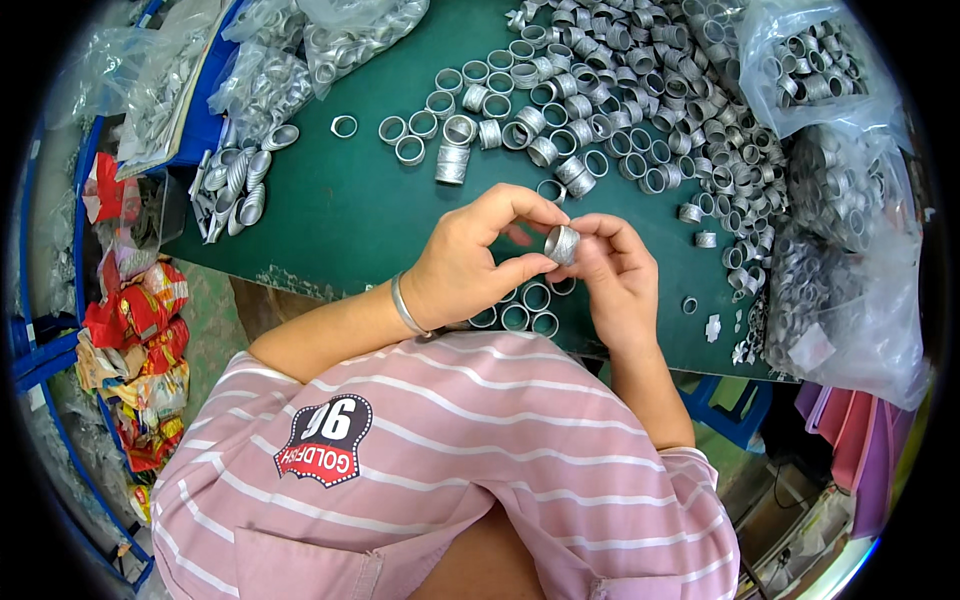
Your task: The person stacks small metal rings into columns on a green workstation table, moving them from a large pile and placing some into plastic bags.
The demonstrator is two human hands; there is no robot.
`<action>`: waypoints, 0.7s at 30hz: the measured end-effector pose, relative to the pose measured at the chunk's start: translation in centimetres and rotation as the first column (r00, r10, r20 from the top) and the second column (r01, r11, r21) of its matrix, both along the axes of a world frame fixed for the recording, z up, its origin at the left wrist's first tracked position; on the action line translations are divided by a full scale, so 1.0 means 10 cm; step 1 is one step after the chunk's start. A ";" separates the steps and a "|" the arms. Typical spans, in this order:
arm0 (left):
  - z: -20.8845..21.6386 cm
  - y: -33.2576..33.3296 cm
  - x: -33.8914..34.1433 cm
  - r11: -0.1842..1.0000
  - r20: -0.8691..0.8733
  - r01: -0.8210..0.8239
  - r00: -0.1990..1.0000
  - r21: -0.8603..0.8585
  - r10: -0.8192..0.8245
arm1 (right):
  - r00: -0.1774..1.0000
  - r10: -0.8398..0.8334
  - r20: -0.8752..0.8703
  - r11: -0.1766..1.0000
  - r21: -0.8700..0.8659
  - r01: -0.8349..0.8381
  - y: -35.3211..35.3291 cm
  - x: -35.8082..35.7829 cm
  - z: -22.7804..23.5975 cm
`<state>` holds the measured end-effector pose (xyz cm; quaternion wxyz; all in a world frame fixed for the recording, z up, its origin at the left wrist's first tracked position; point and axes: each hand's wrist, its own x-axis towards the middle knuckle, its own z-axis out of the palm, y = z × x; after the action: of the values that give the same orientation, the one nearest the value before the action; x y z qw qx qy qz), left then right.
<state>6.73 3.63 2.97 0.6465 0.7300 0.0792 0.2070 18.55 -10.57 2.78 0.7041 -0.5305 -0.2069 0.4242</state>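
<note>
Ring [561, 246], silvery, held over green tabletop [330, 205] | Grip: left hand [457, 252] and right hand [624, 285] both clamped on it | Handling, judged: light, stiff, likely slippery; pinch across its outer wall.

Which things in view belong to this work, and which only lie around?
Likely part of the work:
silver ring, held in left hand and right hand
loose rings on the green table

Probably just lying about:
oval silver pieces
red packaging
</note>
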 end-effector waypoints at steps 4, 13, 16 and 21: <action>0.01 0.00 -0.04 0.933 -0.162 0.007 0.984 -0.359 -0.069 | 0.803 -0.103 0.587 0.993 0.112 0.046 0.09 -0.11 -0.03; 0.04 0.10 -0.14 0.578 -0.250 -0.115 0.955 -0.808 -0.159 | 0.241 0.166 0.956 0.936 -0.230 0.268 0.32 0.38 -0.06; 0.01 0.13 -0.17 0.574 -0.236 -0.107 0.959 -0.812 -0.155 | 0.294 0.230 0.928 0.915 -0.309 0.258 0.27 0.48 -0.10; -0.06 0.15 -0.18 0.666 -0.305 -0.136 0.941 -0.734 -0.144 | 0.543 0.150 0.826 0.917 -0.322 0.236 0.19 0.43 -0.06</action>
<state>4.88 5.12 2.40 0.8649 0.4256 0.2648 0.0268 22.81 -8.71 2.18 0.4066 -0.8034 -0.4140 0.1336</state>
